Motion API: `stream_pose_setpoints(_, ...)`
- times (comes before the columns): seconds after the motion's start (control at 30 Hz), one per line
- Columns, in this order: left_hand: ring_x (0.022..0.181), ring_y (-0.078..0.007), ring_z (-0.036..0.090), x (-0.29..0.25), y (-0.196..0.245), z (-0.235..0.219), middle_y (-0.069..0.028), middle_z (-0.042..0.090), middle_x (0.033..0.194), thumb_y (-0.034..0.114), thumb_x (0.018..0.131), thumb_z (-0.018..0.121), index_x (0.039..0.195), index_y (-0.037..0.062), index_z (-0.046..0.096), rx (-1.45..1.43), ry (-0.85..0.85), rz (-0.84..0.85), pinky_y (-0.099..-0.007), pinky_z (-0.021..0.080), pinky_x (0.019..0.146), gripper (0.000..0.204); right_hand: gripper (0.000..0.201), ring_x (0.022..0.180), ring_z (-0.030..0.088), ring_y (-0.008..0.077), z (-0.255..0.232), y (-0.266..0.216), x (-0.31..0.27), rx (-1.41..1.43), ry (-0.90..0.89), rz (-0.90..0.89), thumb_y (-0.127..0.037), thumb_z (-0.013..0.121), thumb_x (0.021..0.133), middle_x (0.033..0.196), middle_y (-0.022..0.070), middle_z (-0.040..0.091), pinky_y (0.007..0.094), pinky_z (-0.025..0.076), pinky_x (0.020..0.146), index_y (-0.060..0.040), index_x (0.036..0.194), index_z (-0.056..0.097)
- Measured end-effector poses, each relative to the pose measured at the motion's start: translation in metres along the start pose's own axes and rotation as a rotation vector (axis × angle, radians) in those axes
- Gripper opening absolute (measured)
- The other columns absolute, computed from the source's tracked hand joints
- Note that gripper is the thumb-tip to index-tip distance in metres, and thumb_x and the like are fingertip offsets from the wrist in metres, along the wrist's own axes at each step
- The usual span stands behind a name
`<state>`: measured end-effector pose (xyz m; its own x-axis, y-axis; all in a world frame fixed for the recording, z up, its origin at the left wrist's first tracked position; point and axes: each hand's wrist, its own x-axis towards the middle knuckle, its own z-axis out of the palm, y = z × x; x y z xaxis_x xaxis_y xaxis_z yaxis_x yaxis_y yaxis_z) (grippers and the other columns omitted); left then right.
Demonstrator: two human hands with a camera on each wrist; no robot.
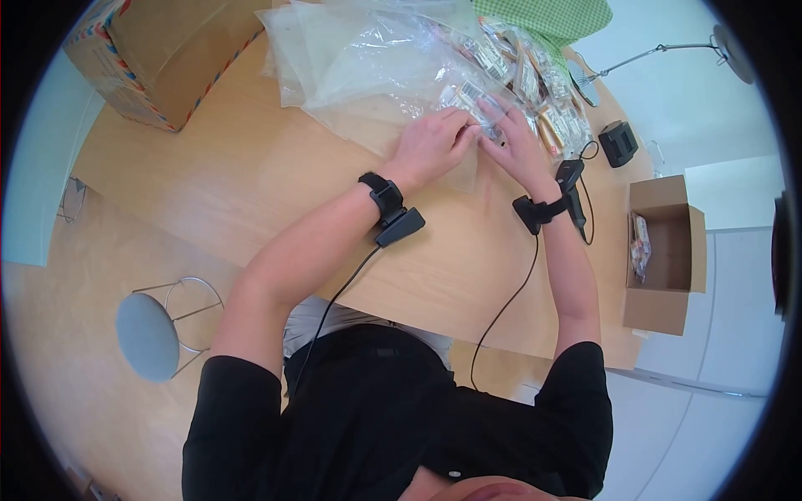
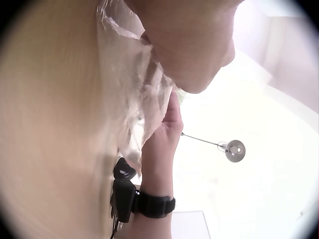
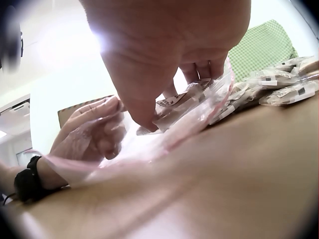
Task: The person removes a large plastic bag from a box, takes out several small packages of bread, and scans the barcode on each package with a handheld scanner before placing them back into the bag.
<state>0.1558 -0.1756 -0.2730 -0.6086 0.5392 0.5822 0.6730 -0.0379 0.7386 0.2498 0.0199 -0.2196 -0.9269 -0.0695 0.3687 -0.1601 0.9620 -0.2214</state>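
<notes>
My left hand [image 1: 428, 149] pinches the edge of a clear plastic bag [image 3: 187, 130], which has a pinkish rim in the right wrist view. Close beside it, my right hand [image 1: 520, 152] grips a small labelled packet [image 3: 174, 110] between thumb and fingers, at the bag's opening. In the left wrist view the crinkled bag [image 2: 132, 94] hangs between my left hand [image 2: 192, 47] and my right hand [image 2: 162, 149], low over the table. How far the packet is inside the bag I cannot tell.
More flat clear bags [image 1: 334, 50] lie beyond my hands, with a heap of labelled packets [image 1: 555, 104] by a green checked cloth [image 1: 568, 18]. An open carton [image 1: 664, 313] stands right, a larger box [image 1: 146, 100] far left. A black handheld device [image 1: 571, 174] lies beside my right wrist.
</notes>
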Motion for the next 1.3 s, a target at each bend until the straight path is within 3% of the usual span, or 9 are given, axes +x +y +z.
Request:
stream_pose_setpoints(0.17,0.083,-0.0306,0.069,0.002,0.004,-0.001,-0.0088,0.071,0.094,0.024,0.103,0.067,0.105,0.0080,0.072,-0.089,-0.002,0.039,-0.0406,0.055,0.073,0.016,0.060,0.138,0.055,0.0365,0.018,0.003,0.022,-0.309,0.008,-0.246,-0.017,0.072,0.097,0.155,0.0144,0.054,0.0429,0.052,0.109,-0.0188,0.154,0.057)
stream_pose_setpoints(0.27,0.083,-0.0297,0.069,0.002,0.002,0.001,-0.0088,0.072,0.093,0.023,0.103,0.067,0.105,0.0079,0.072,-0.109,0.013,0.100,-0.0400,0.055,0.074,0.016,0.063,0.147,0.047,0.0367,0.042,-0.011,0.038,1.150,-0.108,0.275,-0.020,0.070,0.100,0.160,0.0137,0.050,0.0462,0.044,0.119,-0.0196,0.159,0.050)
stream_pose_setpoints(0.37,0.082,-0.0282,0.069,0.002,0.002,0.000,-0.0090,0.071,0.091,0.023,0.103,0.067,0.105,0.0076,0.071,-0.092,0.026,0.171,-0.0386,0.055,0.073,0.016,0.061,0.153,0.042,0.0377,0.042,-0.013,0.061,-0.335,-0.172,-0.298,-0.033,0.058,0.108,0.166,0.0158,0.042,0.0472,0.036,0.125,-0.0167,0.164,0.042)
stream_pose_setpoints(0.67,0.101,-0.0307,0.066,0.011,0.004,-0.014,-0.0084,0.069,0.109,0.023,0.100,0.069,0.110,0.0097,0.071,-0.038,0.206,0.048,-0.0428,0.052,0.089,0.016,0.069,0.154,0.040,0.0361,0.104,0.027,0.088,-0.044,0.030,-0.224,-0.026,0.070,0.102,0.170,0.0194,0.033,0.0450,0.034,0.127,-0.0095,0.163,0.043)
stream_pose_setpoints(0.73,0.114,-0.0346,0.062,0.014,-0.002,-0.015,-0.0110,0.066,0.121,0.022,0.099,0.069,0.115,0.0092,0.069,0.034,0.271,0.066,-0.0468,0.049,0.098,0.021,0.071,0.153,0.039,0.0378,0.104,0.025,0.075,0.686,-0.032,0.061,-0.023,0.070,0.102,0.172,0.0186,0.029,0.0442,0.034,0.127,-0.0047,0.163,0.038)
stream_pose_setpoints(0.8,0.129,-0.0390,0.056,0.016,-0.010,-0.012,-0.0152,0.062,0.135,0.025,0.099,0.068,0.125,0.0069,0.067,0.064,0.288,0.075,-0.0507,0.043,0.111,0.031,0.072,0.154,0.037,0.0384,0.081,0.002,0.059,0.827,-0.108,0.184,-0.021,0.068,0.102,0.173,0.0177,0.027,0.0432,0.032,0.128,-0.0028,0.163,0.035)
stream_pose_setpoints(0.93,0.149,-0.0424,0.040,0.012,-0.019,-0.004,-0.0228,0.049,0.156,0.035,0.102,0.065,0.143,-0.0007,0.055,0.245,0.209,0.001,-0.0542,0.027,0.126,0.055,0.073,0.156,0.033,0.0361,0.041,-0.025,0.035,0.304,-0.381,0.234,-0.018,0.066,0.102,0.173,0.0168,0.027,0.0417,0.031,0.129,-0.0049,0.166,0.031)
stream_pose_setpoints(1.07,0.156,-0.0430,0.033,0.008,-0.023,0.000,-0.0249,0.043,0.164,0.041,0.105,0.060,0.149,-0.0025,0.051,0.264,0.135,-0.031,-0.0546,0.020,0.130,0.063,0.076,0.154,0.040,0.0349,0.070,-0.009,0.030,0.049,-0.226,-0.053,-0.015,0.067,0.100,0.172,0.0175,0.031,0.0420,0.034,0.127,-0.0073,0.166,0.031)
stream_pose_setpoints(1.3,0.156,-0.0437,0.031,0.012,-0.029,-0.004,-0.0273,0.043,0.162,0.042,0.105,0.057,0.149,-0.0080,0.049,0.346,0.139,-0.026,-0.0580,0.016,0.131,0.067,0.064,0.151,0.044,0.0349,0.077,0.012,0.059,0.247,-0.174,-0.067,-0.015,0.065,0.102,0.168,0.0155,0.040,0.0417,0.039,0.123,-0.0074,0.161,0.042)
